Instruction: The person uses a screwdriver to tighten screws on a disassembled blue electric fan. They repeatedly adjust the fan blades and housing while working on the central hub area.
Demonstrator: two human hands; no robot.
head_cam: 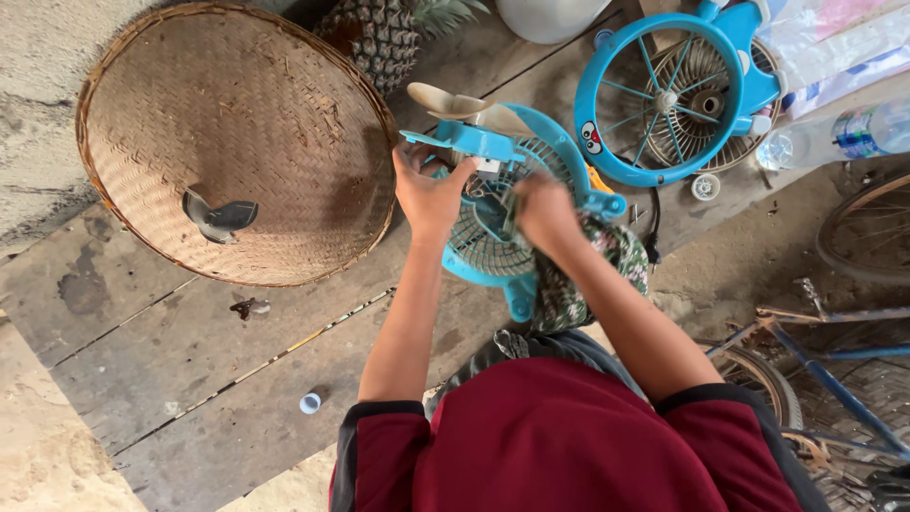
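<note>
On wooden planks, left hand [428, 194] grips one blue fan [493, 204]; right hand [547, 216] clutches one patterned cloth [588, 275].

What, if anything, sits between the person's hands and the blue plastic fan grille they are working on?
Nothing visible. The left hand grips the blue plastic fan grille directly at its upper edge; the right hand presses a patterned green cloth against its face.

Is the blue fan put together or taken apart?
Taken apart. The front grille lies separately on the boards, while the left hand and right hand hold the rear grille, its blades exposed.
</note>
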